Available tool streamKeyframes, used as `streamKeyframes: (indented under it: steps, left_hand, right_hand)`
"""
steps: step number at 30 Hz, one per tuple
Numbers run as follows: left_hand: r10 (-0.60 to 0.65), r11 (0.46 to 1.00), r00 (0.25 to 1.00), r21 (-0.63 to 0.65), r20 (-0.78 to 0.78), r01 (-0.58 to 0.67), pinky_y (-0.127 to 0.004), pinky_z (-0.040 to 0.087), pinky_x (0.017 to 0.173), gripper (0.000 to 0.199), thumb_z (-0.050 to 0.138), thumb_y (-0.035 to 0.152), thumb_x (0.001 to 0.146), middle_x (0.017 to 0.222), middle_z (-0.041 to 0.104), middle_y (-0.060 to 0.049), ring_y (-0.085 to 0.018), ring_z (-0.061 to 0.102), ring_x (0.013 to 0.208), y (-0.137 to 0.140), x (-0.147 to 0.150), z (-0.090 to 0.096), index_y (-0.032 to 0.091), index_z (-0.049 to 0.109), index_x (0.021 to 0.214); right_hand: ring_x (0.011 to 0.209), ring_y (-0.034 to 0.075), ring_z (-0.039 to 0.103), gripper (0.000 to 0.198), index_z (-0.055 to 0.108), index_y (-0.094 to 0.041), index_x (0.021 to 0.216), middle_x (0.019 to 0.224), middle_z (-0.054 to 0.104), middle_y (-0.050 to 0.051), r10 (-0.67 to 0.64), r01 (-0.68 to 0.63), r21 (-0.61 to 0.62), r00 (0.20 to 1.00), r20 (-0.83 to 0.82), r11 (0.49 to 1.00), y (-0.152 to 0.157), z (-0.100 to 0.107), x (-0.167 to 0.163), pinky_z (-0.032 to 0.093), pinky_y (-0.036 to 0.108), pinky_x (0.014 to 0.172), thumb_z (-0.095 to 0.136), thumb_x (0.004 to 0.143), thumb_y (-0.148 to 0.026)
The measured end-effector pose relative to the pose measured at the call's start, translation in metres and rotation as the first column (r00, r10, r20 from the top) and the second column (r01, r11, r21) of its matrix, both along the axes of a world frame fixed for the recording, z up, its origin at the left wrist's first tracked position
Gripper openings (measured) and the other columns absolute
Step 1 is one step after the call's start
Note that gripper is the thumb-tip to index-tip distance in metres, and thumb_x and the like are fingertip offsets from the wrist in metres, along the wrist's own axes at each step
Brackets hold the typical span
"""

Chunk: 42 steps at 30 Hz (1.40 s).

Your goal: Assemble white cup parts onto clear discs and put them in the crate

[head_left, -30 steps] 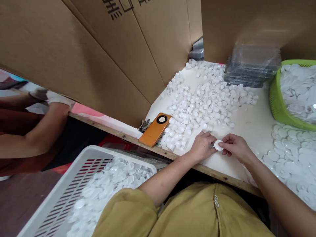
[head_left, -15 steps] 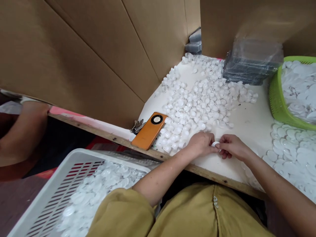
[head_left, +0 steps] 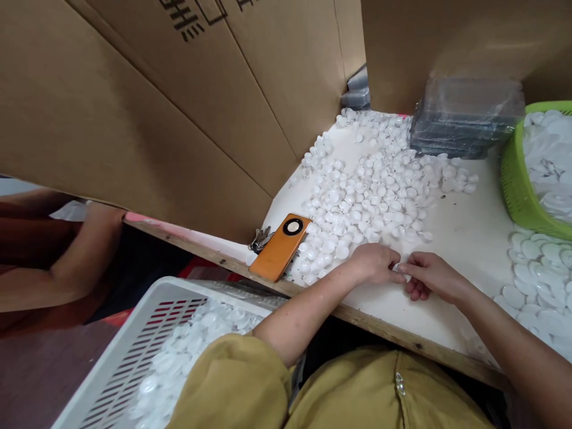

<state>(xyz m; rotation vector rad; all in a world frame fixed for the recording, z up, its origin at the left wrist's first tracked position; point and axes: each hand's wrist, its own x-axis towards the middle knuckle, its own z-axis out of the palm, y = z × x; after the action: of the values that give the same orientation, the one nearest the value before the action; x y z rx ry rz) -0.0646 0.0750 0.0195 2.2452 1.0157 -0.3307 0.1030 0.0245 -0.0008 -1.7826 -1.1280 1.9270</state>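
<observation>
Between the fingertips of both hands is a small white plastic cap, partly covered by the fingers, just above the white tabletop. My left hand pinches it from the left, thumb and forefinger closed. From the right, my right hand grips the same piece with its thumb and forefinger, the other fingers curled under. Beyond the left hand spreads a pile of small white round caps. Flat, clear-white discs lie in a heap to the right of my right hand.
An orange phone and keys lie by the wooden table edge. A green basket holds white discs; a white crate below holds white pieces. Film-wrapped stack stands behind. Cardboard separates another person's arm.
The view has shifted, so the scene sits slightly lower and farther right. Both hands remain together on the white cap, which is now more covered by fingers. The other person's arm has shifted.
</observation>
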Motion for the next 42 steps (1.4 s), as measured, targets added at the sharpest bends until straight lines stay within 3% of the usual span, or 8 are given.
streamKeyframes:
  steps: [14, 25, 29, 31, 33, 37, 40, 42]
  left_hand:
    - [0.054, 0.998, 0.997, 0.023, 0.048, -0.056, -0.026, 0.033, 0.054, 0.03, 0.065, 0.05, 0.07, 0.06, 0.059, -0.001, -0.019, 0.059, 0.065, 0.005, 0.002, -0.002, 0.02, 0.063, 0.066]
    - [0.297, 0.95, 0.867, -0.032, 0.4, -0.311, -0.025, 0.04, 0.063, 0.01, 0.059, 0.026, 0.076, 0.073, 0.059, 0.002, -0.015, 0.056, 0.07, -0.036, -0.012, -0.012, 0.021, 0.061, 0.085]
    - [0.353, 0.919, 0.823, 0.001, 0.445, -0.394, -0.026, 0.043, 0.068, 0.014, 0.059, 0.025, 0.074, 0.086, 0.057, -0.001, -0.014, 0.054, 0.07, -0.049, -0.027, -0.013, 0.02, 0.061, 0.087]
    - [0.393, 0.898, 0.796, -0.008, 0.46, -0.439, -0.026, 0.042, 0.066, 0.014, 0.057, 0.025, 0.075, 0.082, 0.057, 0.0, -0.013, 0.052, 0.067, -0.056, -0.033, -0.01, 0.02, 0.059, 0.088]
    - [0.432, 0.88, 0.772, -0.03, 0.467, -0.475, -0.025, 0.042, 0.065, 0.016, 0.055, 0.026, 0.076, 0.075, 0.056, 0.002, -0.014, 0.051, 0.066, -0.063, -0.042, -0.002, 0.021, 0.058, 0.091]
    - [0.508, 0.844, 0.766, -0.053, 0.395, -0.533, -0.025, 0.043, 0.071, 0.026, 0.055, 0.037, 0.077, 0.088, 0.063, 0.0, -0.016, 0.056, 0.076, -0.075, -0.105, 0.034, 0.022, 0.061, 0.098]
    - [0.563, 0.826, 0.819, -0.113, 0.107, -0.553, -0.025, 0.045, 0.072, 0.028, 0.06, 0.041, 0.069, 0.088, 0.068, 0.001, -0.019, 0.059, 0.079, -0.093, -0.195, 0.057, 0.025, 0.067, 0.091]
    - [0.655, 0.752, 0.748, -0.003, -0.108, -0.659, -0.026, 0.046, 0.067, 0.025, 0.066, 0.038, 0.057, 0.075, 0.069, 0.003, -0.022, 0.061, 0.072, -0.113, -0.257, 0.061, 0.026, 0.07, 0.078]
  right_hand:
    - [0.039, 0.014, 0.058, 0.021, 0.048, -0.021, 0.074, 0.048, 0.06, -0.002, 0.08, -0.103, 0.074, 0.963, 0.259, 0.992, 0.021, 0.009, -0.007, 0.039, 0.019, 0.036, 0.067, 0.077, -0.027]
    - [0.055, 0.014, 0.06, 0.02, 0.054, -0.022, 0.081, 0.069, 0.065, -0.001, -0.106, -0.097, 0.52, 0.932, 0.346, 0.848, -0.018, 0.013, 0.028, 0.045, 0.025, 0.056, 0.055, 0.084, -0.042]
    - [0.086, 0.024, 0.06, 0.024, 0.062, -0.021, 0.09, 0.094, 0.065, 0.009, -0.442, -0.241, 0.628, 0.529, 0.724, 0.74, -0.036, 0.024, 0.106, 0.044, 0.033, 0.071, 0.047, 0.088, -0.039]
    - [0.096, 0.031, 0.056, 0.029, 0.065, -0.018, 0.098, 0.105, 0.061, 0.016, -0.449, -0.356, 0.526, 0.281, 0.848, 0.772, -0.046, 0.023, 0.141, 0.042, 0.038, 0.073, 0.047, 0.088, -0.039]
    - [0.099, 0.035, 0.054, 0.03, 0.066, -0.017, 0.099, 0.108, 0.06, 0.018, -0.38, -0.415, 0.416, 0.17, 0.909, 0.809, -0.054, 0.016, 0.163, 0.04, 0.04, 0.073, 0.048, 0.088, -0.039]
    - [0.097, 0.033, 0.054, 0.029, 0.067, -0.015, 0.094, 0.1, 0.063, 0.018, -0.346, -0.513, 0.393, 0.19, 0.919, 0.763, -0.059, -0.006, 0.168, 0.041, 0.042, 0.079, 0.047, 0.089, -0.036]
    - [0.097, 0.031, 0.057, 0.031, 0.067, -0.016, 0.093, 0.096, 0.065, 0.016, -0.364, -0.55, 0.482, 0.316, 0.876, 0.682, -0.055, -0.016, 0.156, 0.041, 0.042, 0.089, 0.046, 0.089, -0.038]
    - [0.099, 0.03, 0.058, 0.032, 0.067, -0.019, 0.092, 0.098, 0.066, 0.014, -0.352, -0.501, 0.552, 0.442, 0.826, 0.666, -0.053, -0.018, 0.147, 0.041, 0.04, 0.092, 0.045, 0.088, -0.041]
